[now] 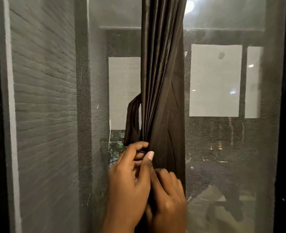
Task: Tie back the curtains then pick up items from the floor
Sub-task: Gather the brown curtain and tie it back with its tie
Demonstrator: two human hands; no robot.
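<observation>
Dark satin curtain (162, 81) gathered, left hand (128, 174) and right hand (167, 195) pinching its tie-back (133, 120)

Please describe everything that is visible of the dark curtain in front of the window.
The curtain is dark brown, of smooth, slightly shiny fabric with a faint woven pattern. It hangs from above the frame, gathered into a narrow bundle of vertical pleats before the mesh window screen. A tie-back strap of the same fabric loops out on its left side. The left hand pinches the strap's lower end against the bundle; the right hand grips the curtain just below.
</observation>
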